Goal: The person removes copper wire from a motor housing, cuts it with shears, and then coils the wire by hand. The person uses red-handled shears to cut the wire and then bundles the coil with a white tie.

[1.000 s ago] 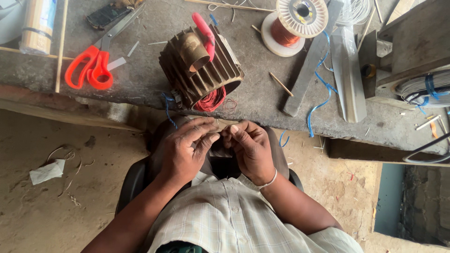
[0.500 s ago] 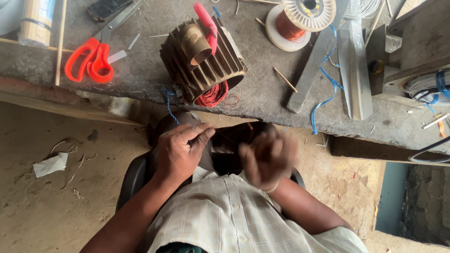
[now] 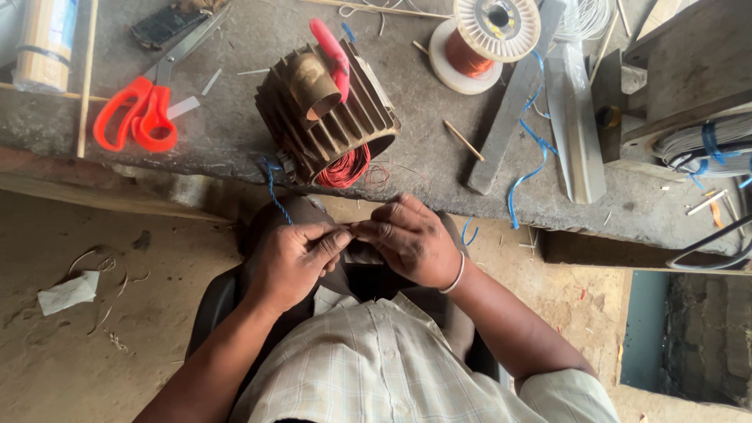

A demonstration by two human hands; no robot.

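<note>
My left hand and my right hand meet fingertip to fingertip over my lap, just below the bench edge. Both pinch a small thin piece between them; it is too small to tell what it is. A blue wire hangs from the bench down toward my left hand. Above the hands a dark finned motor stator lies tilted on the grey workbench, with red copper winding showing at its open end and a red-handled tool stuck in it.
Orange-handled scissors lie at the left of the bench. A spool of copper wire stands at the back, grey metal strips and blue ties to the right. A coil of cable sits far right. Paper scrap on the dirt floor.
My right hand dropped away from the left in a blurred motion, then came back up; its fingertips now meet the left hand's again. The left hand stayed nearly still.
</note>
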